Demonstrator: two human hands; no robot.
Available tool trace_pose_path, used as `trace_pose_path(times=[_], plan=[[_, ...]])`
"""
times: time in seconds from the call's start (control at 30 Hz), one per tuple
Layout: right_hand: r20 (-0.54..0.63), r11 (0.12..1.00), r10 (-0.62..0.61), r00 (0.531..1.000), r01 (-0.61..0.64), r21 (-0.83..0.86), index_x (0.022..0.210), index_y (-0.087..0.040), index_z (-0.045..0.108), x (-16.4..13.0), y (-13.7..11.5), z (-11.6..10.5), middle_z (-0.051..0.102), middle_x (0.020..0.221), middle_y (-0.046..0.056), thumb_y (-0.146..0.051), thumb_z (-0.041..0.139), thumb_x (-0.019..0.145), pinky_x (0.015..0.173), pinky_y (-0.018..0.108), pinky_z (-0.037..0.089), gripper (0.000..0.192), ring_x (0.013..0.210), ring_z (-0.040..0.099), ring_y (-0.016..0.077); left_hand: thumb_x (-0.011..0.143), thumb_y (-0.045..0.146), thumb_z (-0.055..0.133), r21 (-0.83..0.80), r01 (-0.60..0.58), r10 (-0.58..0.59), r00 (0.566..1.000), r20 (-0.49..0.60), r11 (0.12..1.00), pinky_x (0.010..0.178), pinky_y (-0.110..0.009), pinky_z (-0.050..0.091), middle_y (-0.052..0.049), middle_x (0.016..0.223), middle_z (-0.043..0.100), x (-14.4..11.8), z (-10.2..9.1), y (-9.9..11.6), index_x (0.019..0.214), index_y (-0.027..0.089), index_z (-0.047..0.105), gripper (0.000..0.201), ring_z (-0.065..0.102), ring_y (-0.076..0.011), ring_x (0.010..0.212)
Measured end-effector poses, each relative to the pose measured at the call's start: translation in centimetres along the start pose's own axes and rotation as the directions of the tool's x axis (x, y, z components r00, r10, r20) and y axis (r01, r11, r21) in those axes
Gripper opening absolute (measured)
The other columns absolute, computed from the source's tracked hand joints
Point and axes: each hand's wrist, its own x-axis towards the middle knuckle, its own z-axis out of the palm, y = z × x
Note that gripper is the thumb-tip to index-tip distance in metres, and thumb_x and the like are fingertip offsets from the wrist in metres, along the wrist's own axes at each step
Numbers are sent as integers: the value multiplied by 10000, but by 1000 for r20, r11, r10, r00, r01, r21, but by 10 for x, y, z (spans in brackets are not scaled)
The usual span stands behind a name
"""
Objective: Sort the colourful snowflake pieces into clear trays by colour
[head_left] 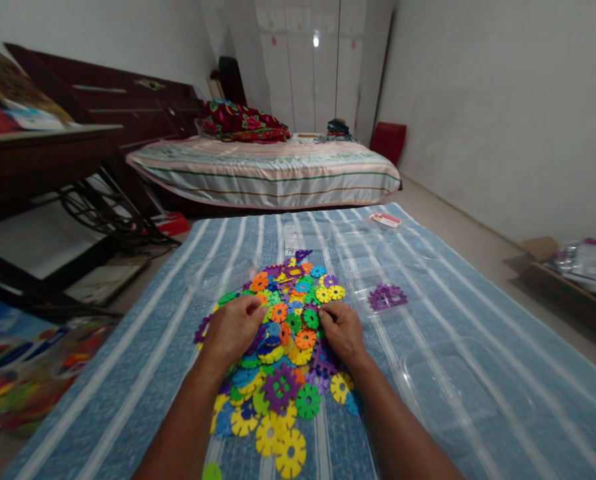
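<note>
A heap of flat, notched plastic discs (279,312) in yellow, green, orange, blue and purple lies spread over the striped cloth. On the heap's left side rests my left hand (235,328), fingers curled in and thumb against them; whatever they may hold is hidden. My right hand (343,328) is at the right edge of the heap, its thumb and forefinger pinched beside a green disc (311,319). Any piece in that pinch is too small to make out. Nearer to me are square purple lattice pieces (281,388) and yellow discs (291,453).
Right of the heap, a clear plastic tray (412,299) holds purple lattice pieces (387,297). Another clear container (458,387) lies closer on the blue striped cloth (165,347). A red-and-white card (385,219) is at the far edge. A bed (273,173) stands beyond.
</note>
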Motion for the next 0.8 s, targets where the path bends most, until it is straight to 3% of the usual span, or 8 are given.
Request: trace_pose_path(times=[0.13, 0.5, 0.7, 0.8], plan=[[5, 1000, -4, 1000, 4, 9, 784, -204, 710, -2, 1, -1, 674, 774, 13, -251, 531, 847, 726, 266, 399, 196, 784, 602, 173, 783, 329, 466, 128, -2, -5, 999, 49, 992, 614, -265, 349, -16, 710, 633, -4, 0, -5, 709, 193, 606, 209, 572, -171, 679], [20, 999, -5, 1000, 4, 35, 782, -208, 716, -4, 5, -1, 671, 768, 22, -308, 506, 851, 725, 276, 425, 243, 772, 600, 183, 776, 283, 555, 236, -16, -20, 989, 149, 972, 578, -263, 282, 5, 677, 586, -7, 1, -8, 645, 194, 517, 163, 573, -158, 682], [30, 999, -4, 1000, 3, 32, 793, -208, 720, -4, 6, -1, 678, 780, 22, -307, 504, 848, 738, 273, 427, 243, 781, 603, 180, 732, 298, 655, 288, -83, 6, 966, 259, 954, 666, -260, 366, -42, 926, 658, -13, -6, -5, 871, 205, 630, 169, 614, -203, 866], [35, 1000, 5, 999, -6, 22, 802, -207, 722, -4, 4, -2, 681, 789, 21, -303, 507, 850, 737, 272, 426, 240, 788, 607, 179, 732, 249, 642, 329, -118, 27, 962, 271, 937, 674, -274, 378, -55, 937, 653, -16, -7, -4, 882, 210, 641, 155, 614, -220, 865]])
